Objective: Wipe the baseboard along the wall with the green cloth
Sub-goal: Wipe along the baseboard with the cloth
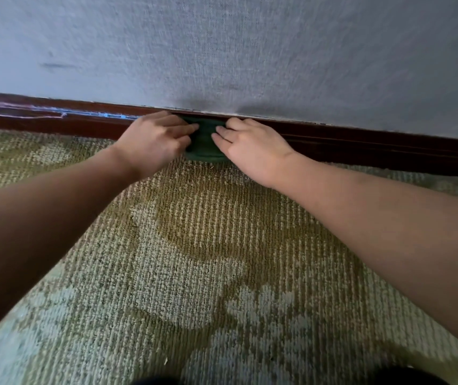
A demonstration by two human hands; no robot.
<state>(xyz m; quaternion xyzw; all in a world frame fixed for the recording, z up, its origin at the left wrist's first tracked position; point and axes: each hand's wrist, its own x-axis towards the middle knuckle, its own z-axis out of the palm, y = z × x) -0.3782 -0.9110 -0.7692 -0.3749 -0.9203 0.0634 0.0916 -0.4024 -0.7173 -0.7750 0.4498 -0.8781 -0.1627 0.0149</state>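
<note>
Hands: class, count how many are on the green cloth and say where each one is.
2. The left hand touches the left side of the green cloth, the right hand its right side, both at the baseboard. None seems hidden.

Glossy dark wood baseboard (pixel 361 145); soft green cloth (pixel 205 143); rough looped carpet (pixel 194 259); matt textured wall (pixel 250 51)
</note>
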